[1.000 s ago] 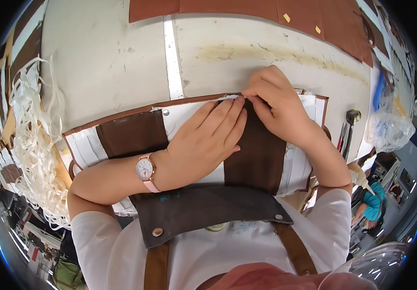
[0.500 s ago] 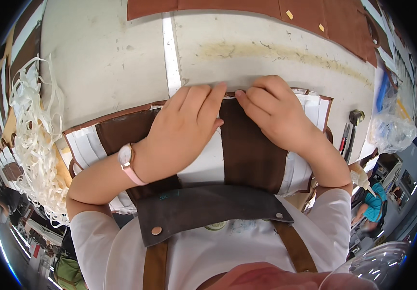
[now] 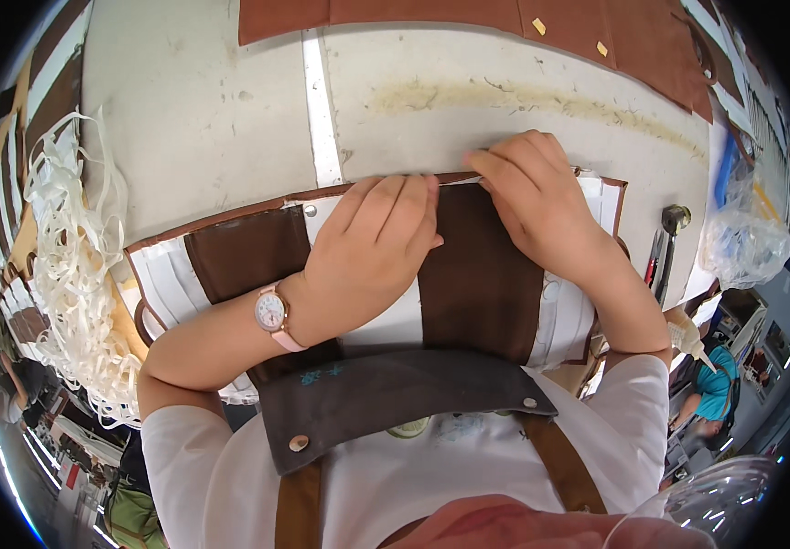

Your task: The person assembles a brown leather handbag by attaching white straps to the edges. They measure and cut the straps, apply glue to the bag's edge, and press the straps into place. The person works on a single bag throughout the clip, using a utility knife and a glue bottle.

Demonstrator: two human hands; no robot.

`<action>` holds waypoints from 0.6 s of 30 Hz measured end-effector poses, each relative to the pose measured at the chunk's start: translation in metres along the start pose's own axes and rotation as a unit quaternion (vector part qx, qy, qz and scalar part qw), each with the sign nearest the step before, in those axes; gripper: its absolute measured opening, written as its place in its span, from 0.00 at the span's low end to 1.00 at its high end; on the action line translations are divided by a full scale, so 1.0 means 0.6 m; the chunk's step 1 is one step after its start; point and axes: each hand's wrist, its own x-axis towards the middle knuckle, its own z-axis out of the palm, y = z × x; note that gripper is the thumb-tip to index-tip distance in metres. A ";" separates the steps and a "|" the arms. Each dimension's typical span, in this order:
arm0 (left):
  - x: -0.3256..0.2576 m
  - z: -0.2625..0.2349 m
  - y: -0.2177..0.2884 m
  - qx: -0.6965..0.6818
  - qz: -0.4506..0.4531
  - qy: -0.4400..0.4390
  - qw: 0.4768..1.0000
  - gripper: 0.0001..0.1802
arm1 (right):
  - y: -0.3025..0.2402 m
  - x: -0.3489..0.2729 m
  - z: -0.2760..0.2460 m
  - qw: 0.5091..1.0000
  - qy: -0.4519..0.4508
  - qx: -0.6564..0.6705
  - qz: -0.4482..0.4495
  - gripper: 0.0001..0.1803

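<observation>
Against my apron lies a wide bag panel (image 3: 482,265), dark brown and white in bands, with a reddish-brown edge. My left hand (image 3: 367,247), with a pink-strapped watch at its wrist, has its fingers together and curled over the far edge, near the middle. To its right, my right hand (image 3: 537,197) grips the same edge between thumb and fingers. A thin strip of the rim shows between the two hands. Their fingertips partly cover the edge. A small round metal stud (image 3: 311,211) sits on a white band left of my left hand.
A pile of thin cream strips (image 3: 79,274) hangs at the left. Reddish-brown leather pieces (image 3: 386,11) lie along the far side of the pale worktable (image 3: 203,110). At the right are a metal-headed tool (image 3: 675,221), a clear plastic bag (image 3: 747,233) and a white nozzle bottle (image 3: 687,339).
Both hands have moved slightly right along the panel's far edge. The left hand's fingers have drawn closer together, and the metal stud beside it has come into view.
</observation>
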 end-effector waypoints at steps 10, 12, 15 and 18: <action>0.010 0.007 0.008 0.034 0.019 0.011 0.999 0.25 | 0.005 -0.001 -0.003 0.999 -0.029 -0.006 -0.032 0.13; 0.015 0.010 0.009 0.034 0.018 0.014 0.999 0.25 | 0.009 -0.004 0.001 0.997 -0.025 -0.032 -0.071 0.12; 0.019 0.010 0.009 0.030 0.018 0.018 0.999 0.25 | -0.001 -0.005 -0.011 0.990 -0.032 -0.084 -0.107 0.12; 0.019 0.011 0.008 0.023 0.013 0.016 1.000 0.25 | -0.001 -0.013 -0.019 0.987 -0.031 -0.109 -0.110 0.11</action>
